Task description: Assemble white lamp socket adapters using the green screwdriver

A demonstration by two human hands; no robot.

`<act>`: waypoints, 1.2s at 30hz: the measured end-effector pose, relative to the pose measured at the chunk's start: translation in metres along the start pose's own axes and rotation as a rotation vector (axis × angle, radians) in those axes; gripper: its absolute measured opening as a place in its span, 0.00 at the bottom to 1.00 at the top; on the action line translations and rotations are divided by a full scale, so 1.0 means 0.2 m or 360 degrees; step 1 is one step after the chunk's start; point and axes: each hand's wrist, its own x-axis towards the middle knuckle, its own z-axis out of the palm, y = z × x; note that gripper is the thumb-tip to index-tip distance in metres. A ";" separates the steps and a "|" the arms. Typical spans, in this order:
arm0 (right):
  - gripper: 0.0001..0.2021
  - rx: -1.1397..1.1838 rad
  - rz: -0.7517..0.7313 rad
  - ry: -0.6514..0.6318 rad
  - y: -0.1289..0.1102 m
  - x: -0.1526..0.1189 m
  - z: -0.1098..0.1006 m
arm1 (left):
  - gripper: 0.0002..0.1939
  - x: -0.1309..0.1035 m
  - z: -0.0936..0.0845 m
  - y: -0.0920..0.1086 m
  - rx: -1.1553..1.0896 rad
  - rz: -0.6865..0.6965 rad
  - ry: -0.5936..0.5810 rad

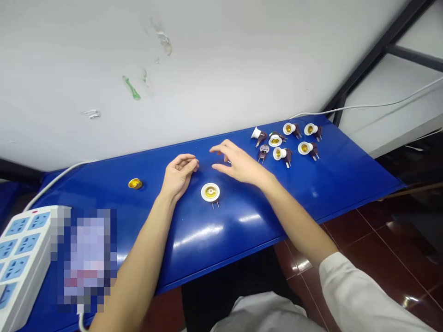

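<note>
My left hand [180,174] is over the blue table, its fingers curled and the thumb against them; what they hold, if anything, is too small to name. To its right, my right hand [233,162] has thumb and fingers apart, with a small thin thing visible near the palm. Between and just below the hands lies a white lamp socket [210,192] with a gold inside facing up and two plug pins pointing toward me. Neither hand touches it. A loose gold screw shell [135,184] rests on the table left of my left hand.
Several white sockets with brown plugs [305,148] lie at the back right, beside a brown plug part [263,151]. A white power strip [32,258] and a blurred-out object [88,258] are at the left. The blue table [235,235] meets a pale wall.
</note>
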 end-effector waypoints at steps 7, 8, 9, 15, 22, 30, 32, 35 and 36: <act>0.22 -0.0183 0.0371 0.0107 0.22 -0.40 -0.08 | 0.25 0.01 -0.01 -0.02 -0.0089 0.0039 0.0037; 0.20 -0.0153 0.0374 0.0114 0.24 -0.43 -0.05 | 0.26 0.01 -0.01 -0.02 -0.0099 0.0042 0.0046; 0.17 -0.0113 0.0370 0.0133 0.24 -0.45 -0.03 | 0.26 0.01 -0.01 -0.02 -0.0107 0.0042 0.0052; 0.20 0.0297 0.0444 0.0444 0.23 -0.62 0.02 | 0.25 -0.01 -0.01 -0.02 -0.0116 -0.0003 0.0042; 0.20 0.0813 0.0718 0.1017 0.26 -0.82 0.00 | 0.25 -0.02 -0.02 -0.03 -0.0142 -0.0038 0.0024; 0.24 0.0744 0.0468 0.0971 0.11 -0.52 -0.22 | 0.28 -0.06 0.00 -0.08 -0.0134 -0.0062 -0.0019; 0.18 0.0732 0.0184 0.1120 0.05 -0.34 -0.25 | 0.27 -0.06 0.00 -0.10 -0.0152 -0.0045 -0.0031; 0.18 0.1010 0.0013 0.1134 0.03 -0.12 -0.25 | 0.27 -0.07 0.00 -0.10 -0.0190 -0.0048 -0.0039; 0.17 0.1172 -0.0005 0.1146 0.05 -0.07 -0.23 | 0.27 -0.07 0.00 -0.10 -0.0203 -0.0055 -0.0035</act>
